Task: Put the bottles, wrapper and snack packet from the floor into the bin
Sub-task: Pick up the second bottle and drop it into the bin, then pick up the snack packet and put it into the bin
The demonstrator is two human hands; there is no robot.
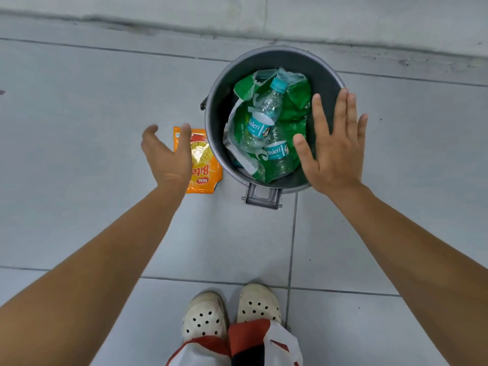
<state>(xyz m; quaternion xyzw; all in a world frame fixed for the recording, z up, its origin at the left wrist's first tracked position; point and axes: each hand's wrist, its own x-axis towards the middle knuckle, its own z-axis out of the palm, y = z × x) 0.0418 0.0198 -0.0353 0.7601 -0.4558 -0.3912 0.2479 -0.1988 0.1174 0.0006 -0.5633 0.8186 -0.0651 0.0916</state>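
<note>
Left hand [169,154]: open, fingers curved, empty, poised over the orange snack packet [202,165]; contact cannot be confirmed.

Right hand [334,146]: open flat, fingers spread, empty, above the near right side of the bin [219,101].

Snack packet: flat on the floor just left of the bin, partly covered by the left hand, one lower corner torn.

Bin contents: two clear bottles, one [264,117] with its teal cap up, the other [280,154] lower beside it, both resting on a crumpled green wrapper [298,101].

Task state, judged: three items binned; the packet is the last one out.

Risks, judged: a thin packet lying flush on smooth tile may slide away from the fingers instead of lifting; the torn corner could spill crumbs if tipped; the packet's closeness to the bin wall leaves little room on that side.

Surface: pale grey floor tiles [79,101] with dark grout lines. A raised concrete ledge [158,11] runs beyond the bin. White perforated clogs [204,317] stand below.
</note>
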